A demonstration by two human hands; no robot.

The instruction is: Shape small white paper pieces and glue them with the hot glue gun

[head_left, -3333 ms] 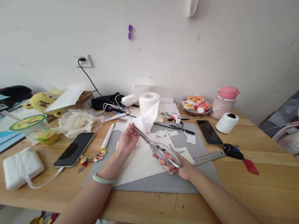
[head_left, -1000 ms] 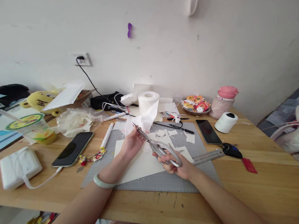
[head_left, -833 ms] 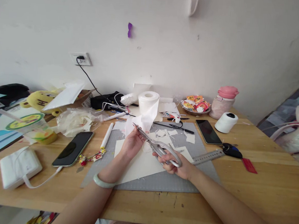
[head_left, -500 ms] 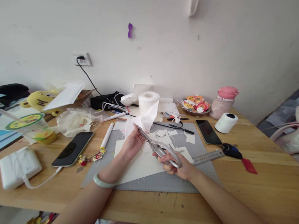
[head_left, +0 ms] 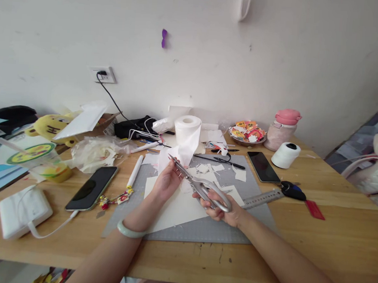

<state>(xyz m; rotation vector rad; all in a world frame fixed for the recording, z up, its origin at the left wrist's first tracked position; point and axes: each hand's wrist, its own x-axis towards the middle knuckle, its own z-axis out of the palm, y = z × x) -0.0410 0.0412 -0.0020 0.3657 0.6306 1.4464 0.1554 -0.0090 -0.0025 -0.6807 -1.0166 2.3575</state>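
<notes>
at left, a lidded cup [head_left: 45,161] holds yellow liquid [head_left: 59,174]; at centre, the left hand [head_left: 167,183] pinches the blade end of silver scissors [head_left: 195,181], while the right hand [head_left: 223,208] grips their handles; right of centre, a shallow bowl [head_left: 249,143] holds colourful packets [head_left: 247,130].

A paper sheet [head_left: 171,207] lies on the cutting mat [head_left: 198,235], scissors [head_left: 191,178] above it — paper roll [head_left: 187,132] behind, phone [head_left: 91,189] and cup [head_left: 33,153] left, ruler [head_left: 262,199] across the mat's right edge.
</notes>
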